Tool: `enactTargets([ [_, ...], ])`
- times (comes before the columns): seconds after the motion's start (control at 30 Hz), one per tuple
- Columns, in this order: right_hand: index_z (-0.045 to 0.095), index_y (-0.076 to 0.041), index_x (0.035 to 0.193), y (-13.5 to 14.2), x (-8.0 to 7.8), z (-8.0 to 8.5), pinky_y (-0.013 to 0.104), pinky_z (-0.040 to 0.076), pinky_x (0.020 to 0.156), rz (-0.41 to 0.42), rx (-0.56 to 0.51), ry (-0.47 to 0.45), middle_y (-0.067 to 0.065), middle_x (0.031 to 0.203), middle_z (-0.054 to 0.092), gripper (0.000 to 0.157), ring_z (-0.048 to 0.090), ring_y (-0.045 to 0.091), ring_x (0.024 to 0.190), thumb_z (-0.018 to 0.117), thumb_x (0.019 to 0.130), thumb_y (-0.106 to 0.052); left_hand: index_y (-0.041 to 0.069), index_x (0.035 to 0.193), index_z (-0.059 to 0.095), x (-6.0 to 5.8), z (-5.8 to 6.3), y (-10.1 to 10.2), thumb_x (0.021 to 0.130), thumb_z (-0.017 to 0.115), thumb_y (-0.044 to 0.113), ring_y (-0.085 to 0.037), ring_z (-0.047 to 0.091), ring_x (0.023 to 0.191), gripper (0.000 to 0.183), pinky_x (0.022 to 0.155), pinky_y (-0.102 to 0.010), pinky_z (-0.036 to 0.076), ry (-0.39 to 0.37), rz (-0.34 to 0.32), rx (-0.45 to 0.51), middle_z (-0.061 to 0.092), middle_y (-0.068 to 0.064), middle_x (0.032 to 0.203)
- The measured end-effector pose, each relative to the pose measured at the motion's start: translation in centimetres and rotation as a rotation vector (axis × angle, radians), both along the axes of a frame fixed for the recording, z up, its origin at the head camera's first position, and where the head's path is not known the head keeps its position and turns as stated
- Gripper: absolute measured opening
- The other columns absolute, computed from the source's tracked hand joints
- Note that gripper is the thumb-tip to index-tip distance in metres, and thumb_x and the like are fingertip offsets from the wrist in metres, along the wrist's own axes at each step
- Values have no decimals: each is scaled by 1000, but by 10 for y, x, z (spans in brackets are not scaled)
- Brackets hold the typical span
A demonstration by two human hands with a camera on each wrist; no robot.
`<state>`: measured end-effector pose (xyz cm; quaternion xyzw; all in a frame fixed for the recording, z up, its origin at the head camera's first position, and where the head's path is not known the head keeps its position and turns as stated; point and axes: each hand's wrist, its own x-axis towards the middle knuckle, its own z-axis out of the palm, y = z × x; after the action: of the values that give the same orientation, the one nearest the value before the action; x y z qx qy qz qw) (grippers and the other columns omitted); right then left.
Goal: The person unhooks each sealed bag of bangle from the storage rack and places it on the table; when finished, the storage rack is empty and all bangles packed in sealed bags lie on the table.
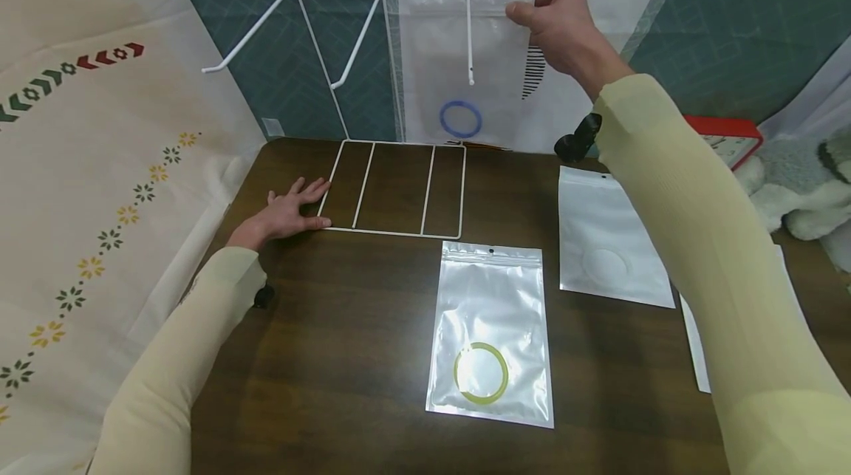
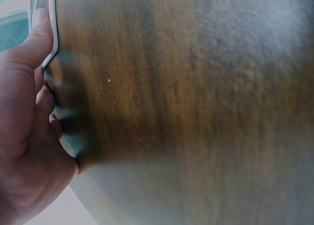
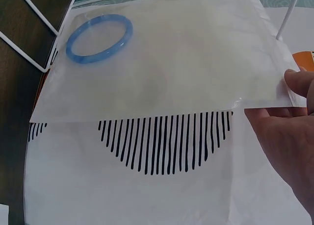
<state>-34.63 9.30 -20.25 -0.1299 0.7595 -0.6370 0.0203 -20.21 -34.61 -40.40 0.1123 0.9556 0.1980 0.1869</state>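
A white wire rack point(image 1: 392, 233) stands on the table with its base flat and hooked prongs rising at the back. My left hand point(image 1: 289, 213) rests at the base's left end, fingers spread, thumb along the front corner wire. Up at the right prong point(image 1: 469, 39), my right hand point(image 1: 558, 24) pinches the top right corner of a translucent zip bag point(image 1: 428, 54). The prong reaches forward in front of the bag from its top edge. Low inside the bag shows a blue ring point(image 3: 127, 36). In the right wrist view, thumb and fingers hold the bag's edge.
A silvery zip bag point(image 1: 495, 298) with a yellow-green ring lies in front of the rack. Another pale bag point(image 1: 598, 216) lies to its right, and a further one is partly under my right arm. A red-edged box point(image 1: 728, 137) and a plush toy point(image 1: 811, 187) sit at far right.
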Motion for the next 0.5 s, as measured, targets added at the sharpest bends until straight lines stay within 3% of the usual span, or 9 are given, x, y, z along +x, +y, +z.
enactTargets([
  [0.5,64,-18,135,2,19,3,33,49,96,42,-27,17,7,130,56,37,59,26,118,65,98,-13,13,161,13,-4,-3,-5,97,62,47,-42,-9,149,88,102,-78,-10,0,-5,-14,4,-14,167],
])
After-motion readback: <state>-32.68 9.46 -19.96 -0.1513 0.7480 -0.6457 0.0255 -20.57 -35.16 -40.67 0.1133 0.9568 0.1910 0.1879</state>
